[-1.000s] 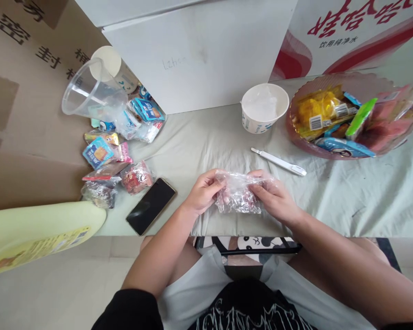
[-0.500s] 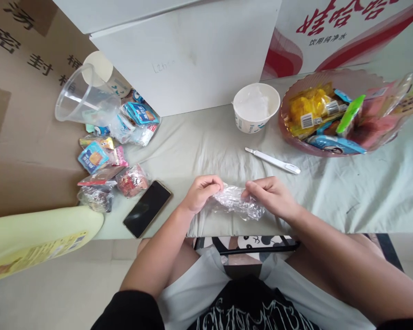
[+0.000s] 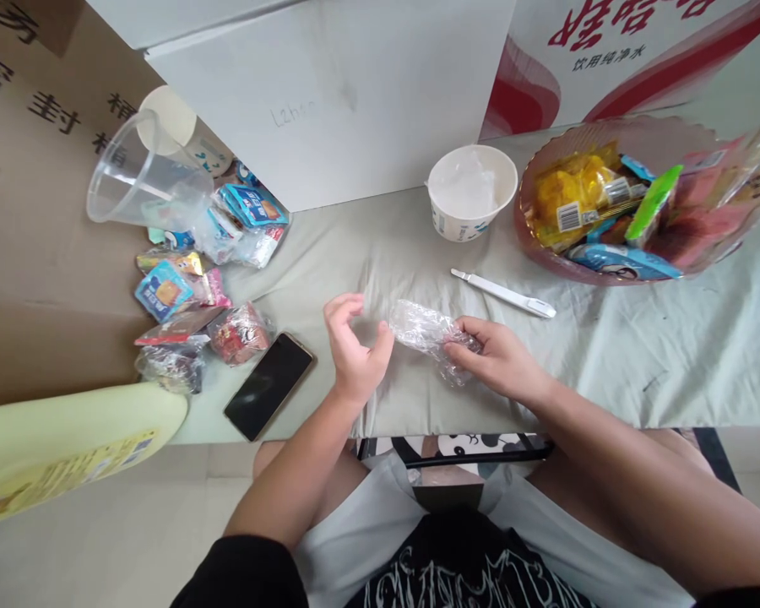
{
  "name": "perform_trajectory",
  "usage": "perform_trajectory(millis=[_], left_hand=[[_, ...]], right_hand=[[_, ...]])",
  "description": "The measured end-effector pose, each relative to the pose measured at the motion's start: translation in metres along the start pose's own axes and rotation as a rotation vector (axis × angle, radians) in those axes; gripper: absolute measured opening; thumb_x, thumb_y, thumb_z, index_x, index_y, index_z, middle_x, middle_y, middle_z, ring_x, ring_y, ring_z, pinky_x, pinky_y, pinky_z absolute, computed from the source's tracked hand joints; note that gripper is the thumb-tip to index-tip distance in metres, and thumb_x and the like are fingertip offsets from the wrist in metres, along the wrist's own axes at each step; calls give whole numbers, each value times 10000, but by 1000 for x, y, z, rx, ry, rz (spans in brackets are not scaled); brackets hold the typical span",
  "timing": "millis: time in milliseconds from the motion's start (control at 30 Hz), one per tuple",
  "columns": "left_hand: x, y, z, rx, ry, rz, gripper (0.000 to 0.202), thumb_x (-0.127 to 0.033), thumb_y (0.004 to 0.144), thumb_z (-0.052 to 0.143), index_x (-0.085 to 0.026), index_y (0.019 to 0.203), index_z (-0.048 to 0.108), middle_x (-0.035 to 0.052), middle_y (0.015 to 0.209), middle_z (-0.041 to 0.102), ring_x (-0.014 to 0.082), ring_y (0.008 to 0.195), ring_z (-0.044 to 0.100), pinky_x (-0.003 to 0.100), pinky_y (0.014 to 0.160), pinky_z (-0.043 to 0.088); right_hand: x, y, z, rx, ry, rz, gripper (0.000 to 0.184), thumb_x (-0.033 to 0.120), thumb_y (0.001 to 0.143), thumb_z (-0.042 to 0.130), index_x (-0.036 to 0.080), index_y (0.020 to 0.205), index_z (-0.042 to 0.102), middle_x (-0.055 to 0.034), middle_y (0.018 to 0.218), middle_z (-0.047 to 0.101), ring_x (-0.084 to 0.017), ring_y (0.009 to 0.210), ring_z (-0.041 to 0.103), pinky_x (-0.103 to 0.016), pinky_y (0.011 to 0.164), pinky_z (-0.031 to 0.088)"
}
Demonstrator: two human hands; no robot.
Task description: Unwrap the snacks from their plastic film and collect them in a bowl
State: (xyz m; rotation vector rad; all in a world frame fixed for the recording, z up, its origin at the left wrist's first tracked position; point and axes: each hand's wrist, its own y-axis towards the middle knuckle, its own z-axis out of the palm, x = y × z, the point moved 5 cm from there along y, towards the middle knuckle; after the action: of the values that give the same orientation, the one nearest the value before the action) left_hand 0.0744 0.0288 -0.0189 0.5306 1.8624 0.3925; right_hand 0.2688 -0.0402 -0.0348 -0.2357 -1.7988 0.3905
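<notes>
A crumpled sheet of clear plastic film (image 3: 421, 325) is pinched between the thumb and fingers of my right hand (image 3: 497, 355), above the front part of the cloth-covered table. My left hand (image 3: 358, 350) is open just left of the film, thumb and fingers apart, with nothing held; its thumb tip is close to the film's left end, and I cannot tell whether they touch. Beyond my right hand lies a white utility-knife-like tool (image 3: 503, 293). Farther back stands a white paper bowl (image 3: 449, 221) with crumpled clear plastic inside.
A pink glass bowl (image 3: 538, 245) of packaged snacks stands at right. A phone (image 3: 269, 386), wrapped snacks (image 3: 165, 290) and a clear plastic cup (image 3: 117, 181) are at left, beside a pale yellow jug (image 3: 82, 418). White boxes (image 3: 367, 110) stand along the back.
My left hand has let go of the film, opened and moved slightly left and away from me. The film's left end has risen, while my right hand keeps its hold.
</notes>
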Motion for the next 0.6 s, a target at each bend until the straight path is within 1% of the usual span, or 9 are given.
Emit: perform_trajectory(millis=[33, 67, 100, 133, 200, 300, 367, 467, 600], left_hand=[[-8, 0, -1, -3, 75, 120, 321, -102, 805, 637, -245, 1075, 537, 34, 1042, 613, 168, 976, 628, 323, 845, 536], [-14, -1, 1, 52, 109, 193, 255, -108, 832, 632, -235, 1039, 557, 28, 1008, 620, 170, 965, 633, 330, 858, 540], [-17, -3, 5, 145, 108, 209, 210, -135, 862, 629, -228, 1042, 573, 34, 1013, 636, 176, 971, 644, 341, 874, 548], [-18, -4, 10, 251, 86, 181, 203, -184, 890, 633, -222, 1083, 585, 55, 1065, 656, 191, 1012, 655, 359, 902, 554], [-17, -8, 20, 439, 20, 63, 308, -304, 921, 644, -209, 1207, 583, 117, 1239, 657, 242, 1160, 646, 412, 991, 546], [-12, -12, 29, 617, -88, -104, 390, -369, 952, 610, -205, 1304, 578, 146, 1376, 635, 274, 1293, 606, 449, 1088, 505], [-8, -13, 30, 655, -134, -175, 413, -363, 948, 613, -209, 1330, 583, 138, 1404, 639, 275, 1311, 604, 452, 1110, 494], [-5, -13, 29, 665, -141, -230, 429, -328, 922, 639, -209, 1333, 602, 127, 1389, 665, 269, 1273, 634, 439, 1094, 506], [-4, -13, 30, 669, -119, -258, 336, -262, 937, 585, -205, 1258, 666, 115, 1271, 730, 247, 1166, 686, 426, 1037, 536]], right_hand=[[0, 0, 1, -17, 8, -8, 215, 417, 848, 581, 205, 813, 584, 3, 709, 616, -144, 656, 551, -304, 639, 425], [1, 0, 2, -26, 11, -22, 210, 412, 847, 595, 204, 818, 583, 5, 715, 612, -142, 663, 549, -300, 642, 425], [2, 0, 3, -27, 12, -43, 209, 409, 846, 612, 202, 823, 586, 7, 722, 607, -140, 671, 544, -295, 643, 424], [4, -1, 5, -17, 12, -69, 212, 408, 848, 626, 200, 830, 592, 9, 726, 598, -136, 673, 533, -290, 638, 420], [6, -2, 9, 29, 19, -123, 218, 411, 858, 645, 196, 855, 611, 18, 724, 566, -126, 656, 497, -279, 613, 406], [7, -3, 14, 110, 42, -186, 194, 377, 884, 640, 198, 959, 643, 22, 745, 554, -119, 631, 465, -274, 584, 399], [5, -3, 16, 145, 57, -215, 169, 332, 902, 613, 205, 1009, 646, 10, 786, 592, -128, 649, 496, -280, 598, 424], [2, -3, 15, 143, 27, -245, 128, 276, 925, 553, 212, 976, 650, -9, 818, 649, -147, 695, 562, -294, 639, 462], [2, -3, 8, -10, -72, -228, 113, 274, 918, 554, 224, 958, 647, 1, 760, 667, -139, 653, 577, -285, 638, 458]])
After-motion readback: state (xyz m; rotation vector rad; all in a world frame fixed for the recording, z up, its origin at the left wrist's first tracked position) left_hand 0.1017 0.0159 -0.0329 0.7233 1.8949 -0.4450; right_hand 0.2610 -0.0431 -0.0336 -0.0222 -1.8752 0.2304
